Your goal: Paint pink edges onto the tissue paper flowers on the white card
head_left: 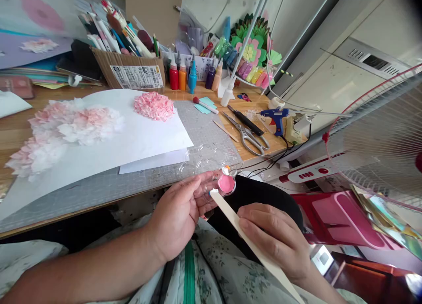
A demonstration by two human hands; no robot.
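My left hand [181,209] holds a clear plastic palette [197,166] with round wells, just off the table's front edge. One well holds pink paint [226,184], and a dab of white and orange lies beside it. Closed around a long pale wooden stick [232,217], my right hand [275,233] keeps the stick's white-tipped end at the palette, left of the pink well. On the table, a white sheet [132,137] bears pale pink-and-white paper flowers [89,123] at the left and a deeper pink one [154,106] near its back edge.
Scissors [247,137], a black-handled tool [247,120] and a blue glue gun [277,118] lie at the table's right. Behind stand paint bottles [183,75] and a cardboard box [132,73] of brushes. A fan [379,137] is at the far right.
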